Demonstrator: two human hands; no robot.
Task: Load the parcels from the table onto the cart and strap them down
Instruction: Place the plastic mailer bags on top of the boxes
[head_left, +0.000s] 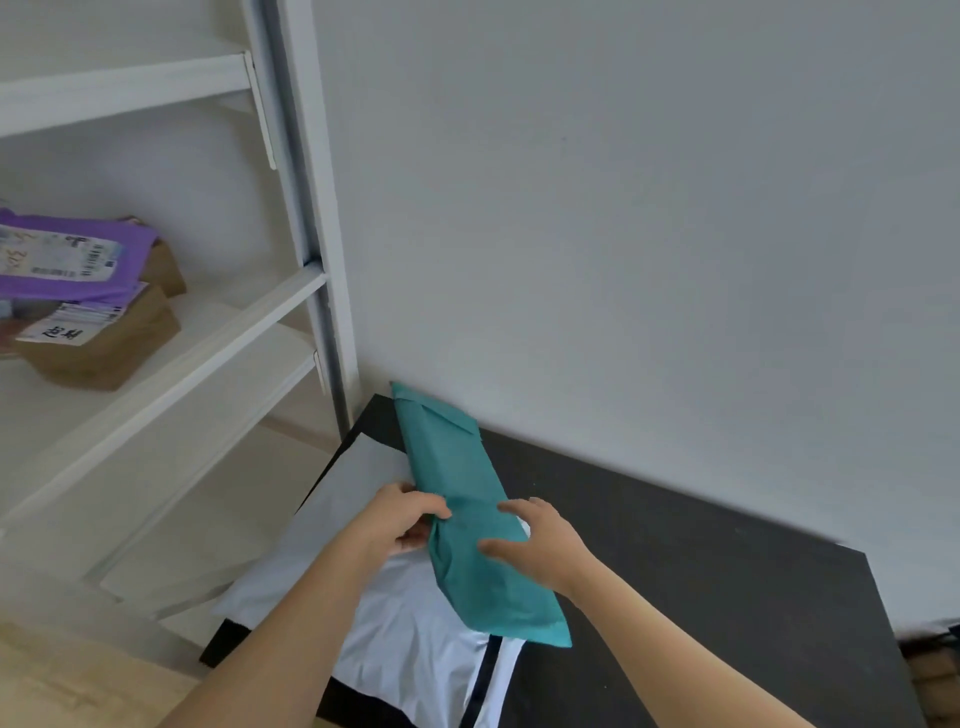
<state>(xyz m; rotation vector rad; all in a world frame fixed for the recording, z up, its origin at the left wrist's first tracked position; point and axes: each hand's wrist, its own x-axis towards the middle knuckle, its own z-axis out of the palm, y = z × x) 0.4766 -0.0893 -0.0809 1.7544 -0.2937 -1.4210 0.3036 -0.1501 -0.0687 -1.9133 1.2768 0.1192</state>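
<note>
Teal parcel (457, 467) atop white parcel (405, 639) on dark surface (701, 597); left grip (405, 519) pinches its 9 o'clock edge, right grip (540, 545) spread at 3 o'clock.

Lighting: soft, even daylight; faint shadows. Image: slightly soft, wide-angle bend along shelf (171, 364) at left; no glare.

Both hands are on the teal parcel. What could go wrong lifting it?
The left hand grips only one edge of the teal parcel; the right hand just rests on top, so it may sag or slip. The white mailer beneath overhangs the black table and could be dragged off.
</note>
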